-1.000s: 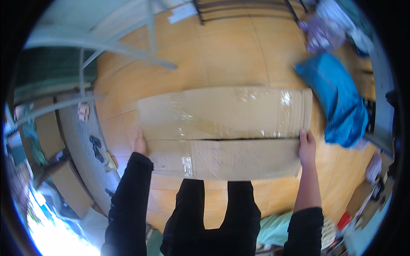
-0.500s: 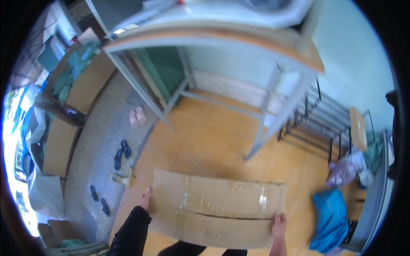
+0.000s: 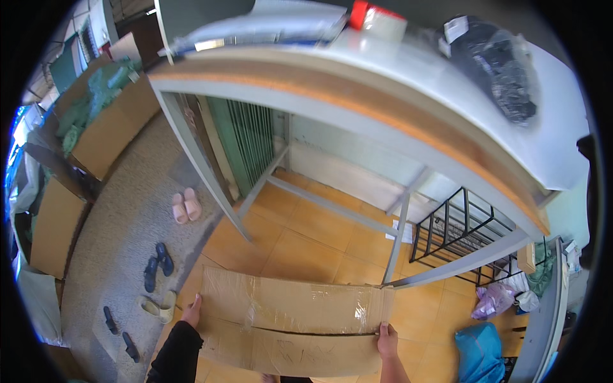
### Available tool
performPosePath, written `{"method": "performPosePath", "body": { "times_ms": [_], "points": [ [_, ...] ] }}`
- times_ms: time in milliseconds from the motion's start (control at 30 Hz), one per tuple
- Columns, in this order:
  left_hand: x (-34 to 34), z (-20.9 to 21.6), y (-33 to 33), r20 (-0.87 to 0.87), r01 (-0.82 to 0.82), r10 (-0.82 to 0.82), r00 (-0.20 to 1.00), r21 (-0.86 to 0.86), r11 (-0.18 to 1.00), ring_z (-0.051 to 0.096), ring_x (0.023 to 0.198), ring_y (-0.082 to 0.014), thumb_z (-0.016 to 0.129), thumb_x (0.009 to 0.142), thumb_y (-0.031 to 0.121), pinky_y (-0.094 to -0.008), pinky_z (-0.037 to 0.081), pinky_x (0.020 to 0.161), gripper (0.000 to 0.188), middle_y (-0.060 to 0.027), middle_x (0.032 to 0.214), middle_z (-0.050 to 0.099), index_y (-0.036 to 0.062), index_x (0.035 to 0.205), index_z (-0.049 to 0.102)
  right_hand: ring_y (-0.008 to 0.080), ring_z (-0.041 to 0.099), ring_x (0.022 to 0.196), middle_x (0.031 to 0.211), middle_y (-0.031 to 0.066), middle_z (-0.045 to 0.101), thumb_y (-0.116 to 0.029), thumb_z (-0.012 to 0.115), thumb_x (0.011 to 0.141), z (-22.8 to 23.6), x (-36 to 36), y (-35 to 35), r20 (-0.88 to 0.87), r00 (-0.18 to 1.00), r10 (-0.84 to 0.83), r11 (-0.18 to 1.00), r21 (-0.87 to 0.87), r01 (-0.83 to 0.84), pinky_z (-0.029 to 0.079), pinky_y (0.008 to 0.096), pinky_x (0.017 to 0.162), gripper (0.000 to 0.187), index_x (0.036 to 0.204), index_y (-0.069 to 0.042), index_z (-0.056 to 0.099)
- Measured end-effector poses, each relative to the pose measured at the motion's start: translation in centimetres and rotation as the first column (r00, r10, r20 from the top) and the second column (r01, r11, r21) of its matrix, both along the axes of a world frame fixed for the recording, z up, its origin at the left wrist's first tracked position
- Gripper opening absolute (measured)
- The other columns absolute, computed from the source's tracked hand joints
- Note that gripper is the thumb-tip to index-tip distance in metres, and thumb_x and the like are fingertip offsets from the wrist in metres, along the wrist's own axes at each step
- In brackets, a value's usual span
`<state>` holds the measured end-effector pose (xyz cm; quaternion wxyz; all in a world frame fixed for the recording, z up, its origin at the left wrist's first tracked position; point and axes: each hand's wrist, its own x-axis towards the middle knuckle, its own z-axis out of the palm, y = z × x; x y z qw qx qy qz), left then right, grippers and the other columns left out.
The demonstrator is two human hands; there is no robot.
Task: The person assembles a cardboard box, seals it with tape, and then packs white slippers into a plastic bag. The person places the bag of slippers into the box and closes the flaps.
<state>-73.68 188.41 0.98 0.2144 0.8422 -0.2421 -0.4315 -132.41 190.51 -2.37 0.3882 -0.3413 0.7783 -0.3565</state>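
Observation:
Between my two hands is a wide brown cardboard box (image 3: 290, 306), with shiny clear tape across its top and a dark seam between the flaps. My left hand (image 3: 191, 311), coming out of a black sleeve, grips the box at its left edge. At the right edge my right hand (image 3: 387, 340) clasps it, thumb on top and the other fingers hidden beneath. Just beyond the box stands a table (image 3: 357, 105) with a white top, a wooden edge and grey metal legs.
Several sandals, such as pink slippers (image 3: 186, 205), lie on the grey floor at left, near large cartons (image 3: 115, 127). A black metal rack (image 3: 463, 226) stands under the table. A blue bag (image 3: 480, 354) rests at right. On the tabletop lies a black plastic-wrapped bundle (image 3: 495, 70).
The table now looks nearer and more of its top shows. The box and both hands sit farther left in view, with my grip on the box unchanged.

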Motion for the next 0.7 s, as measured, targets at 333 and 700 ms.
{"method": "performPosePath", "body": {
  "times_ms": [333,700],
  "points": [
    [4.9,-12.5,-2.3,-0.060,0.315,-0.325,0.944,-0.140,0.939,0.050,0.128,-0.0382,0.046,0.100,0.050,-0.0408,0.037,0.109,0.065,-0.0237,0.131,0.057,-0.0038,0.137,0.046,0.0408,0.060,0.108,0.115,0.0257,0.063,-0.029,0.058,0.092,0.1,6.9,-0.8,-0.802,0.591,0.081,0.964,0.215,0.160,0.047,0.0470,0.095,0.050,0.131,0.001,0.052],
    [5.7,-2.3,-1.3,0.158,0.633,-0.616,0.772,-0.273,0.724,0.057,0.113,-0.0387,0.054,0.097,0.036,-0.0455,0.047,0.096,0.053,-0.0259,0.125,0.055,-0.0027,0.132,0.047,0.0339,0.065,0.099,0.112,0.0243,0.066,-0.049,0.060,0.093,17.0,31.7,21.3,0.280,0.908,0.311,0.550,0.726,-0.412,0.053,0.0431,0.088,0.063,0.130,0.002,0.059]
  ]
}}
